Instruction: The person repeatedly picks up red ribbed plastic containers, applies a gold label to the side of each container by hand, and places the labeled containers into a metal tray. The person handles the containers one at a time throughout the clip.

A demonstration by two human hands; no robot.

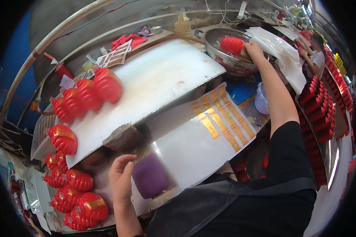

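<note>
1 red ribbed bottle (232, 45) gripped by right hand (254, 50) over the bowl (209, 37): looks light, probably slick; grab around ribs. Left hand (121, 177) loose on counter (162, 79).

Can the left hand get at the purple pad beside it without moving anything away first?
Probably yes. The left hand rests on the glossy sheet right beside the purple pad, and nothing lies between them or on top of the pad.

1 metal bowl (225, 59), 1 purple pad (150, 175), 1 sheet of gold labels (221, 118), 1 white board (146, 87), 2 hands (120, 177)
</note>
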